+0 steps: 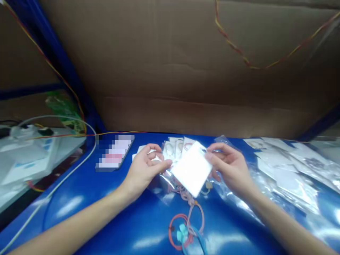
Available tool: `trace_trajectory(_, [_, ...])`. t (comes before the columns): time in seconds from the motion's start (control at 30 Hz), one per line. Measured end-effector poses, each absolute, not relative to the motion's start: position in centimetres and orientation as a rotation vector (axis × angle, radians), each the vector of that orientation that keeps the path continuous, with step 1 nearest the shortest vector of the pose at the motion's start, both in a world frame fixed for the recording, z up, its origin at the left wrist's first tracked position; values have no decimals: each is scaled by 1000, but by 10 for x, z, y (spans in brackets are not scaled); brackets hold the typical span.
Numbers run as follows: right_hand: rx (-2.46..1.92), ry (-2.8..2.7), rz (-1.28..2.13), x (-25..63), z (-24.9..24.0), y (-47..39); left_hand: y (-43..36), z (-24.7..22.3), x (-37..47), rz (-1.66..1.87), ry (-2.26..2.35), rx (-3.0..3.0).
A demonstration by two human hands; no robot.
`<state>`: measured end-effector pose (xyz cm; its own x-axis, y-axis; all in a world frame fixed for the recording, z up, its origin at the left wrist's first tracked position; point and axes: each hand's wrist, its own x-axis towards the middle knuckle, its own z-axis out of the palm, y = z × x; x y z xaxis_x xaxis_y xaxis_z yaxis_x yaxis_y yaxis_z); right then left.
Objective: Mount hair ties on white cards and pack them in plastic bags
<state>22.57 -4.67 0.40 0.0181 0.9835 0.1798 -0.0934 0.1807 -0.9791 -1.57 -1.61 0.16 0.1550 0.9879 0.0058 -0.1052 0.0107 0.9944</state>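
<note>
My right hand [230, 164] pinches a white square card [191, 170] by its upper right corner, where a small dark hang hole shows. The card is tilted and held above the table. Close to the card's left corner is my left hand [148, 163], its fingers curled and the thumb apart from them, with nothing visible between. Behind the card lie several small packs with bands on white cards [170, 149]. Pink hair ties [183, 191] are partly hidden under the card. Nearer to me are a red hair tie [171, 232] and one with a turquoise ornament [182, 232].
A phone [115, 152], blurred out, lies left on the blue table [106, 212]. Clear bags with white cards [289, 170] spread over the right side. A white cable [77, 168] runs along the left. A cardboard panel [186, 71] closes the back, with a twisted wire [247, 62] hanging over it.
</note>
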Motion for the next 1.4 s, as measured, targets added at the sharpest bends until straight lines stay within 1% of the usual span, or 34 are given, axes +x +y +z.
trace_trajectory(0.13, [-1041, -1352, 1173, 228, 5, -51, -17, 1, -15, 1090, 976, 1139])
trace_trajectory(0.3, [-840, -1483, 1408, 230, 8, -56, -12, -3, -20, 955, 982, 1147])
trace_trajectory(0.4, [-874, -1458, 1407, 230, 9, -55, -11, -3, -21, 936, 1000, 1165])
trace_trajectory(0.53, [-779, -1494, 1342, 231, 9, -51, -13, 0, -19, 944, 998, 1149])
trace_trajectory(0.67, [-899, -1400, 1361, 231, 7, -48, -15, 2, -19, 974, 955, 1159])
trace_trajectory(0.87, [-1097, -1421, 1041, 223, 10, -51, -16, -1, -19, 861, 952, 1215])
trace_trajectory(1.1, [-1150, -1492, 740, 222, 7, -51, -17, -1, -17, 767, 911, 1299])
trace_trajectory(1.27, [-1139, -1511, 719, 223, 5, -51, -18, -3, -17, 775, 914, 1257])
trace_trajectory(1.4, [-1118, -1550, 669, 223, 4, -53, -16, -6, -18, 709, 910, 1325])
